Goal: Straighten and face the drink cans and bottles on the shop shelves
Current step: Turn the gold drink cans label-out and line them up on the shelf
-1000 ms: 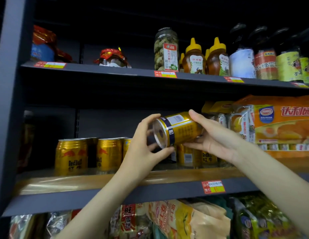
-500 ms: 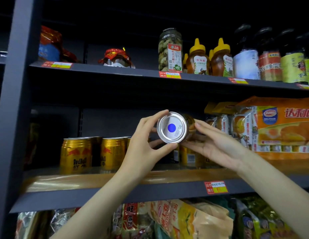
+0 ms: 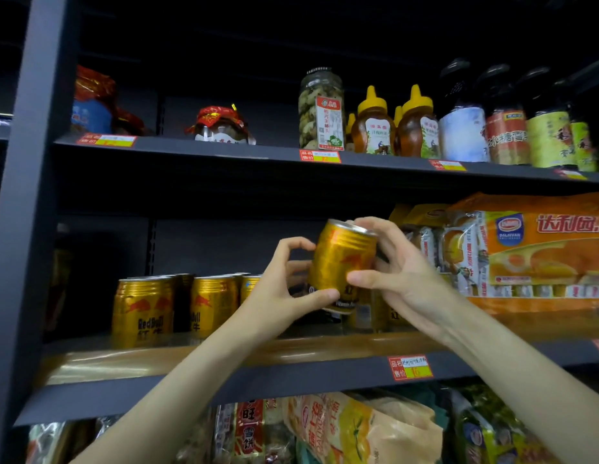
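A gold Red Bull can [image 3: 341, 259] is held in the air above the middle shelf [image 3: 224, 380], nearly upright and tilted a little to the right. My left hand [image 3: 281, 289] grips its lower left side with thumb under the bottom edge. My right hand [image 3: 395, 269] curls round its right side and top rim. Below and behind it more gold cans stand on the shelf: one at the left [image 3: 142, 313] faces front, another [image 3: 212, 304] beside it, others [image 3: 378, 309] partly hidden behind my hands.
Orange bread packs [image 3: 532, 249] fill the right of the middle shelf. Above stand a jar [image 3: 321, 108], honey bottles [image 3: 373, 125] and dark sauce bottles [image 3: 505, 122]. Snack bags [image 3: 358, 430] lie on the shelf below. A dark upright post [image 3: 27, 212] borders the left.
The can has turned from lying with its end toward me to nearly upright with its gold side facing me. Both hands shifted their hold round it.
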Action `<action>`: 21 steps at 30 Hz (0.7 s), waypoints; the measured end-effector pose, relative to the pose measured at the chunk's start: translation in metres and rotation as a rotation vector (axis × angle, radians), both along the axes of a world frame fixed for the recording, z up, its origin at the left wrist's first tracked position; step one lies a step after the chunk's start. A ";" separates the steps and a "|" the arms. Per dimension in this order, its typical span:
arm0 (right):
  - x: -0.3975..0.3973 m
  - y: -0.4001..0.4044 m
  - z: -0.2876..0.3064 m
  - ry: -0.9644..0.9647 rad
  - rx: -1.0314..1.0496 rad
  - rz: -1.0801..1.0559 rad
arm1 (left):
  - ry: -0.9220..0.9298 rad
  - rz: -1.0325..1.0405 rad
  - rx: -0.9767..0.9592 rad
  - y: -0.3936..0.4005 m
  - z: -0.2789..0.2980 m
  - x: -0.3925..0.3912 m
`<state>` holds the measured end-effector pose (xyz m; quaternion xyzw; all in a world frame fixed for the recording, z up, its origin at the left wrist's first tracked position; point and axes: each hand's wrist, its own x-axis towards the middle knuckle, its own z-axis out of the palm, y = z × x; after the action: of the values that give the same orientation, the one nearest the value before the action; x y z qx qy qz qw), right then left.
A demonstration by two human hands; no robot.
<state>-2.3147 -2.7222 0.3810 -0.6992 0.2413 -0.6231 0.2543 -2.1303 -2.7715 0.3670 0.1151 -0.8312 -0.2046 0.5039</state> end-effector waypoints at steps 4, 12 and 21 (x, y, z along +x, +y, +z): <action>0.002 -0.001 0.000 0.012 0.030 0.040 | 0.010 0.081 -0.098 -0.006 -0.001 0.001; -0.009 0.020 0.012 0.274 -0.128 -0.313 | -0.119 0.336 -0.353 -0.013 0.004 0.003; -0.032 0.016 0.015 0.244 0.131 -0.593 | -0.443 1.009 -0.294 -0.029 0.005 0.005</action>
<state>-2.3463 -2.7061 0.3962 -0.6501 0.5028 -0.5646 0.0755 -2.1255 -2.8004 0.3722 0.4666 -0.7788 0.2085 0.3638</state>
